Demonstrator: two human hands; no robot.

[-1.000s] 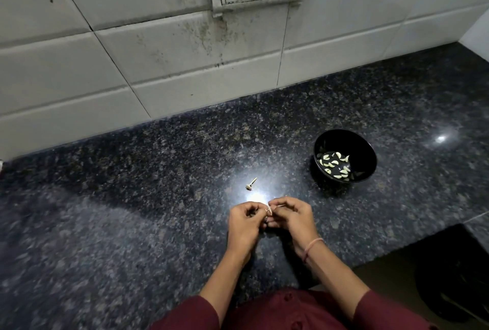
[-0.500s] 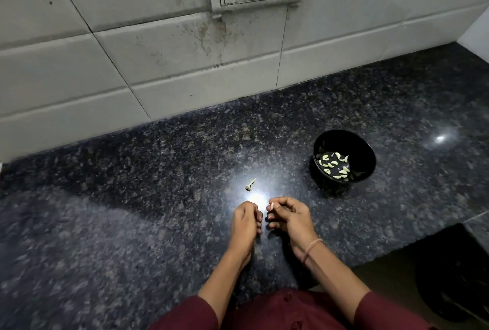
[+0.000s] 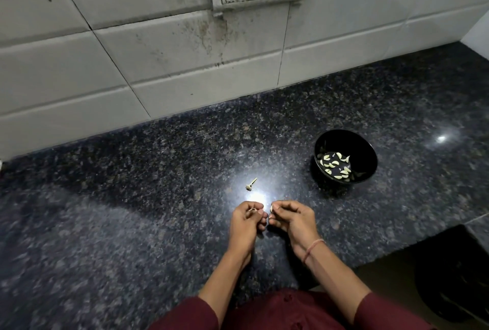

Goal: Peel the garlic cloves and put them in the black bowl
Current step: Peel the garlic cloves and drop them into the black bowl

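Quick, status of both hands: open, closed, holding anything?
Left hand: fingers curled, pinching what looks like a thin scrap of garlic skin.
Right hand: fingers curled, pinching a garlic clove at its fingertips.

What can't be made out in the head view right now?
Head view:
- Pale garlic clove pinched by the right hand: mostly covered by its fingers; peeled or not, unclear.
- Thin pale strip pinched by the left hand: too small to tell skin from stem.
- Peeled cloves in the round black bowl: overlapping, uncountable.
- Dark object below the speckled granite counter: shadowed, cut off by the frame's right edge.
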